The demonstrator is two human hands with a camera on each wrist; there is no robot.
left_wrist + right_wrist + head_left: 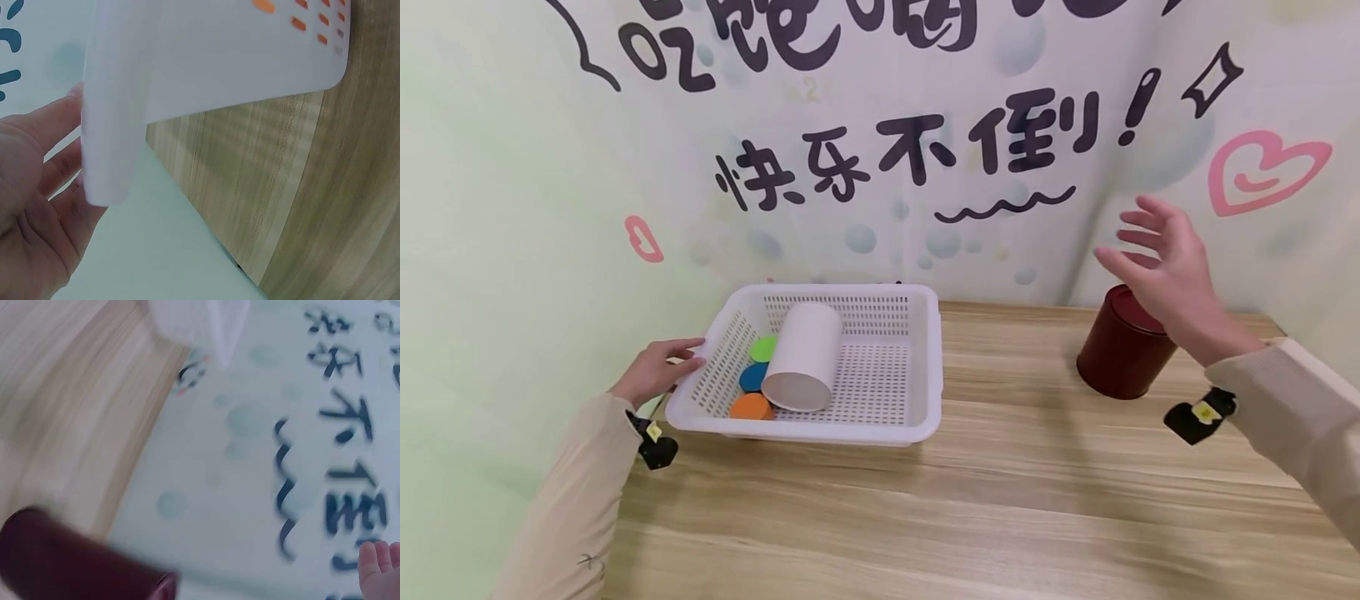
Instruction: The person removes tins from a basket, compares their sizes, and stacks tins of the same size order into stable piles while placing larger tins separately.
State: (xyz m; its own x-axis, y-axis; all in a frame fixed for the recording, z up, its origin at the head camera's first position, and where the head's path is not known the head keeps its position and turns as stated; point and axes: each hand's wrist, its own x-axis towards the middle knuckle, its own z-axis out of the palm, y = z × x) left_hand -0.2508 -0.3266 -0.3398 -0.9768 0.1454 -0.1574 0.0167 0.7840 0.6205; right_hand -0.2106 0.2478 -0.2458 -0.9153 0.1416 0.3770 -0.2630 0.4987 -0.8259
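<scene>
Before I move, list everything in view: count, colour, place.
basket: 1, white, table's left part
cylinder: 1, white, lying in the basket
green piece, blue piece, orange piece: 1 each, as named, in basket left of cylinder
canister: 1, dark red, upright on the table's right
table: 1, wood-toned, under basket and canister
printed backdrop: 1, pale, behind table, black lettering, pink hearts
sleeves: 2, beige, one per arm
wrist devices: 2, black, at the wrists
left hand: 1, bare, fingers on basket's left rim
right hand: 1, bare, raised near the canister

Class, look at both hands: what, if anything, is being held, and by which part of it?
The left hand holds the white basket by the rim at its left end; the right hand holds nothing.
</scene>
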